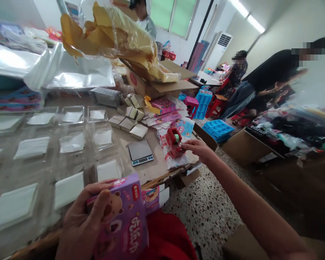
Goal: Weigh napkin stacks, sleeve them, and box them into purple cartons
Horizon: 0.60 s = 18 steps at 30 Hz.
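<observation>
A purple printed cardboard box (124, 220) with a cartoon bear is gripped in my left hand (83, 216), close to me at the table's front edge. Out to the right, my right hand (200, 148) pinches at the front end of a red tape dispenser (174, 142); the clear tape between the fingertips barely shows. The dispenser stands on a white and red printed plastic bag (182, 159). Another purple printed box (151, 198), with its white flap out, lies partly behind the held one. To the dispenser's left rests a small digital scale (140, 151).
Clear trays with white paper stacks (32, 147) line the table's left. Small card stacks (128, 122) and flattened pink packages (166, 110) lie behind the scale. Yellow wrapping (111, 36) tops a cardboard box (176, 85). Blue crates (218, 130) stand on the floor; several people are farther back.
</observation>
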Tool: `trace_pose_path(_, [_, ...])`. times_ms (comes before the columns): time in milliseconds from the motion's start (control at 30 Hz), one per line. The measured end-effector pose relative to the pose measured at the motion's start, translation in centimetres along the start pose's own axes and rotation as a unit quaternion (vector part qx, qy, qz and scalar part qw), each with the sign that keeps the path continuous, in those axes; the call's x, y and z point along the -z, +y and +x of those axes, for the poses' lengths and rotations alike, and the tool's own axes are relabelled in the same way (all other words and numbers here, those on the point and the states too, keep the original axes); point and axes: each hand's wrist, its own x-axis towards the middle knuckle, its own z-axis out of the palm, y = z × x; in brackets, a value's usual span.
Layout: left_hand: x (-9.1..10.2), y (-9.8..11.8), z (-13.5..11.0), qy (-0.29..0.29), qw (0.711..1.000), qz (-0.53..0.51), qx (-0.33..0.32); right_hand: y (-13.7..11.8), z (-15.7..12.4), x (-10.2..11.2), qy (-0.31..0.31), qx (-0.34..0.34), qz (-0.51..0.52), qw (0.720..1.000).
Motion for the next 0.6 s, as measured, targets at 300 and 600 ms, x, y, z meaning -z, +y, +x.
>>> trace_pose_path(300, [0.4, -0.2, 0.7, -0.076, 0.991, 0.09, -0.056, 2.7, -5.8, -2.1, 0.072, -0.064, 0.2, 0.975])
trace_pose_path(600, [-2.2, -0.8, 2.1, -0.285, 0.958, 0.027, 0.012, 5.6, -4.5, -2.7, 0.056, -0.034, 0.145, 0.987])
